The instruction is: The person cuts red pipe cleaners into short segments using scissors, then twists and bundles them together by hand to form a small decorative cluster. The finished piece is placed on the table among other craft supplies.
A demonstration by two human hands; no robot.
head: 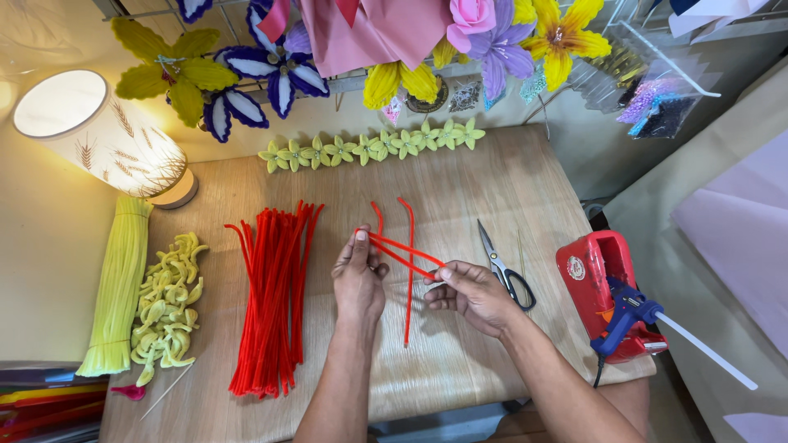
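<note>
Table: I see a light wooden table (492, 176).
Far edge: a row of small yellow-green flowers (371, 147).
Far left: a lit lamp (98, 135).
Left: a yellow-green stem bundle (119, 287), then curled yellow petal pieces (167, 305).
Middle: a red stem bundle (272, 299).
Right: scissors (505, 267); a glue gun (628, 316) in its red stand (595, 283) at the right edge.

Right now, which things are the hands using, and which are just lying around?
In use: red pipe cleaners, pinched by left hand and right hand.

Lying about: red bundle, scissors, glue gun, lamp, yellow curls.
</note>
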